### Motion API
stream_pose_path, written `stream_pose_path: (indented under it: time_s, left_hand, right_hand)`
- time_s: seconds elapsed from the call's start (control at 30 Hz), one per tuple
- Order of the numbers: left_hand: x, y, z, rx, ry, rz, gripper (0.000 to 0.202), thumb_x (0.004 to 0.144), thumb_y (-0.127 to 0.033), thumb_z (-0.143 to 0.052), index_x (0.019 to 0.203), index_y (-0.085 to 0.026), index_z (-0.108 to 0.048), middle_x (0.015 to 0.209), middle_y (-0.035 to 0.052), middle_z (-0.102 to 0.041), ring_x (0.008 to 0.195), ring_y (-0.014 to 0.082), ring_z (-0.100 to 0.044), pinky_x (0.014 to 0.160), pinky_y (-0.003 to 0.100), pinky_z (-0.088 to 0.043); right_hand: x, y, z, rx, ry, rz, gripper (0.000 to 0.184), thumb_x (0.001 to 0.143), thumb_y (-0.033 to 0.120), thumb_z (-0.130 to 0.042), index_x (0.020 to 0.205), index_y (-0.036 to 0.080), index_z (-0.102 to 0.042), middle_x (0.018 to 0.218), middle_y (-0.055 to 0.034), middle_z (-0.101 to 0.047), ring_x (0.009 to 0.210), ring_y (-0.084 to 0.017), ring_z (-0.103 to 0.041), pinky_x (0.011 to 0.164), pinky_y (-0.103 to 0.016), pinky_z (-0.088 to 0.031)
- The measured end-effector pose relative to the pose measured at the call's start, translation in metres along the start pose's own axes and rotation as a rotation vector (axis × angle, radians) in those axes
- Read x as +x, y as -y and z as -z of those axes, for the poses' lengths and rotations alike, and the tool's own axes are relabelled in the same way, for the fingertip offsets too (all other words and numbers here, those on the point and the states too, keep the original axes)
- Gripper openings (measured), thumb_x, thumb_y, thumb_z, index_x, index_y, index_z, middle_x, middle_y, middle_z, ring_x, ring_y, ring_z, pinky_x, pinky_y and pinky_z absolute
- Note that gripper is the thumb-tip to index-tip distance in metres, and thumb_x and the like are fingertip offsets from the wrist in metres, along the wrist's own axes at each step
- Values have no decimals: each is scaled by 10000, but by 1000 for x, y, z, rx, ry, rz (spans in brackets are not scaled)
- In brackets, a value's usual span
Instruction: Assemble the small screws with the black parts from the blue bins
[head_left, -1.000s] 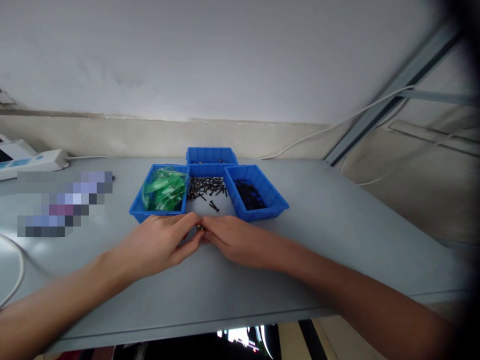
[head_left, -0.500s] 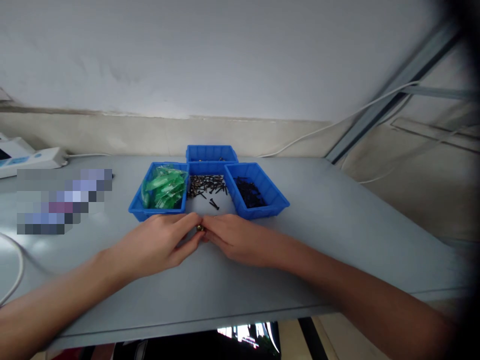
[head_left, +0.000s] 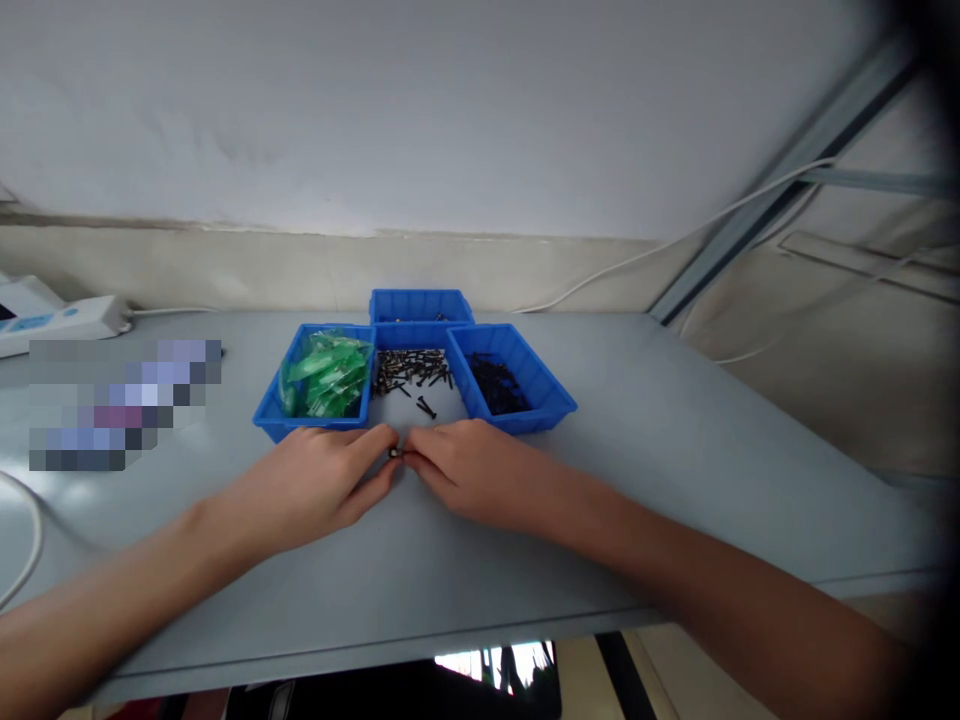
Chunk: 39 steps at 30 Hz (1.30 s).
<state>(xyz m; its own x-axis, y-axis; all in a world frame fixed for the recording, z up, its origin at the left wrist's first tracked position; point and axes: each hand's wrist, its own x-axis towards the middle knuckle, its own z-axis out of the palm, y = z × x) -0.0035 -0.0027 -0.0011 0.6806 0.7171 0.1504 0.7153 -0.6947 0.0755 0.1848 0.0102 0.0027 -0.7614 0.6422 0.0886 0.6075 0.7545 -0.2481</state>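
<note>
Pale wall (head_left: pixel 450 130) backs a grey table (head_left: pixel 637 450). Left hand (head_left: pixel 315 488) pinches a small part (head_left: pixel 394 453) before blue trays (head_left: pixel 551 398), its direction and long axis too small to read; right hand (head_left: pixel 484 470) narrows beside it, grip unclear.

Left hand (head_left: pixel 319 485) pinching small part (head_left: pixel 394 453) below frame centre, right hand (head_left: pixel 480 470) close beside, dark screws (head_left: pixel 411 368) and blue bins (head_left: pixel 534 375) mid-frame.

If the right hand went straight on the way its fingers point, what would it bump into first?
Most likely the small part pinched by the left hand; the right hand may already touch it, but that's too small to tell.
</note>
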Motion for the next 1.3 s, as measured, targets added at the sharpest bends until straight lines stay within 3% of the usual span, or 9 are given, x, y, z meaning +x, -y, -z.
stream_pose_path:
  time_s: [0.33, 0.6, 0.87, 1.3]
  left_hand:
    - [2, -3, 3, 69, 40, -6, 255, 880, -299, -328, 734, -165, -489, 566, -7, -554, 500, 130, -553, 449, 230, -334]
    - [1, -1, -1, 61, 74, 20, 272, 891, -322, -306, 777, -163, -496, 590, 4, -574, 523, 146, -573, 463, 238, -333]
    - [4, -7, 4, -59, 119, 82, 301, 885, -328, -306, 777, -162, -533, 595, 14, -584, 507, 144, -568, 462, 238, -346]
    - [3, -6, 6, -95, 31, 54, 261, 883, -310, -323, 726, -174, -480, 577, -18, -540, 495, 112, -521, 465, 228, -321]
  right_hand:
    - [-3, 1, -5, -224, -124, 68, 162, 862, 171, -364, 766, 156, -494, 682, -19, -585, 558, -128, -502, 474, -274, -248]
    - [-5, -1, -2, -317, -124, 89, 138, 862, 148, -359, 832, 155, -493, 751, -43, -590, 667, -155, -522, 544, -283, -308]
    - [-3, -5, 3, -455, -138, 209, 171, 840, 62, -351, 855, 148, -498, 757, -51, -562, 725, -174, -496, 577, -289, -341]
    - [2, -3, -4, -158, -91, 125, 143, 857, 118, -366, 798, 137, -496, 736, -49, -559, 657, -145, -493, 594, -269, -354]
